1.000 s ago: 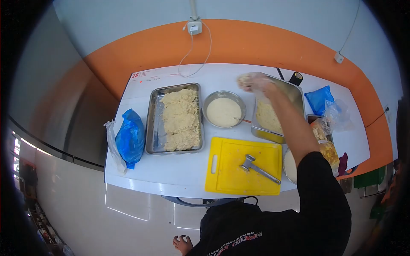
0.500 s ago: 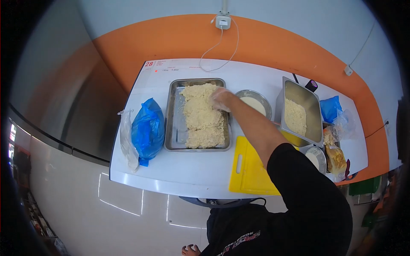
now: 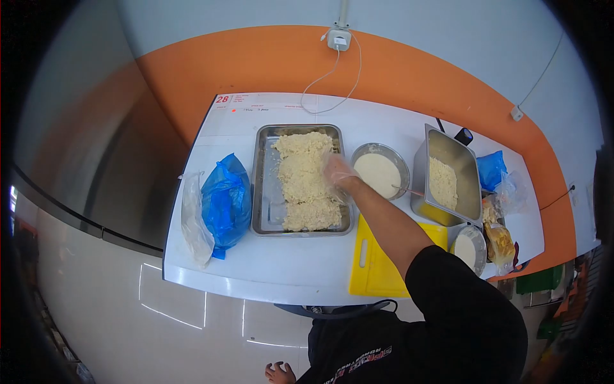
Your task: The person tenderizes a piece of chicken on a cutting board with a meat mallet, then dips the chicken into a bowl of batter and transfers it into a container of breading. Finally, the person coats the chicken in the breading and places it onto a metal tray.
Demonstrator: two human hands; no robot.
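My right hand (image 3: 338, 171), in a clear plastic glove, is at the right edge of the crumb-coated pieces (image 3: 307, 169) in the metal tray (image 3: 268, 192). Its fingertips are blurred and partly hidden, so their grip cannot be made out. The pale, rough pieces lie in a column down the tray's right part. Just right of that hand stands a metal bowl of creamy white batter (image 3: 377, 174) with a thin handle sticking out. Low in the view, beside my body, hangs my bare left hand (image 3: 280, 373), its fingers apart and holding nothing.
A blue plastic bag (image 3: 227, 205) and a whitish bag (image 3: 194, 221) lie left of the tray. A yellow cutting board (image 3: 377, 265) is under my forearm. Rightward are a deep steel pan (image 3: 470, 185) with crumbs, a second bowl (image 3: 468, 249) and bagged bread (image 3: 501, 240).
My right hand has moved slightly down along the right edge of the coated pieces. The whole view has shifted a little, uncovering more of the batter bowl. My left hand still hangs low.
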